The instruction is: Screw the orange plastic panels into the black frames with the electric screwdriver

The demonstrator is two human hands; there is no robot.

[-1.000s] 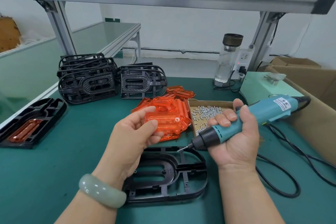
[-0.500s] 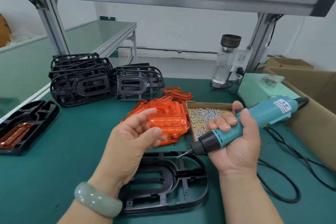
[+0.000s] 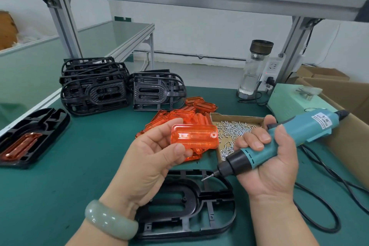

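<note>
A black oval plastic frame is laid on the green mat, with bare mat left of it. Above the frame, a translucent orange rectangular panel is pinched by the left hand. A teal electric screwdriver is gripped in the right hand, its bit over the frame's far rim.

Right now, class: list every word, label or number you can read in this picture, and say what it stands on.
"KEE...": on the white label of the screwdriver; the rest of it is too blurred to read.
"R...": raised letters on the panel in the left hand; the rest is unreadable.
Nothing else can be read.
</note>
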